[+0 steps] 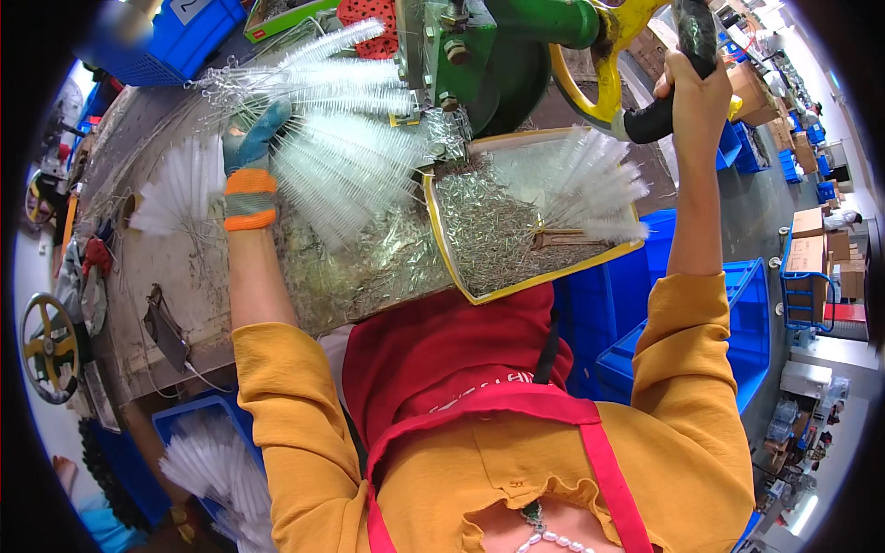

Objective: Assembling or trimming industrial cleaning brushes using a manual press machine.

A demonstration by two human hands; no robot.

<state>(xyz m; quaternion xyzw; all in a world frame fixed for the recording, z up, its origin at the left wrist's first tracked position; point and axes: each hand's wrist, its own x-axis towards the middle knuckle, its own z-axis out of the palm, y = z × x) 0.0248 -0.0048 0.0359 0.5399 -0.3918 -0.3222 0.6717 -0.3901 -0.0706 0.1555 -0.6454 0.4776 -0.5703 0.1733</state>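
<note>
My left hand (251, 157), in a blue and orange work glove, is closed on the thin wire ends of white bristle brushes (355, 170). The brushes fan out rightward to the green metal machine (507, 69); how many of them I hold is hidden by the glove. More brushes (323, 69) lie piled just beyond the glove. My bare right hand (699, 100) wraps round the black-covered handle (695, 39) of the machine's yellow wheel (601, 74). Below the machine, a yellow-rimmed tray (448, 247) holds short wire clippings (493, 221) and several white brushes (590, 184).
Loose brushes (175, 189) lie on the worktable's left, above a phone-like device (166, 327) with a cable. Blue bins (599, 304) stand beneath the tray's right side. Another blue bin (171, 419) with brushes stands lower left. A blue crate (175, 41) sits far left.
</note>
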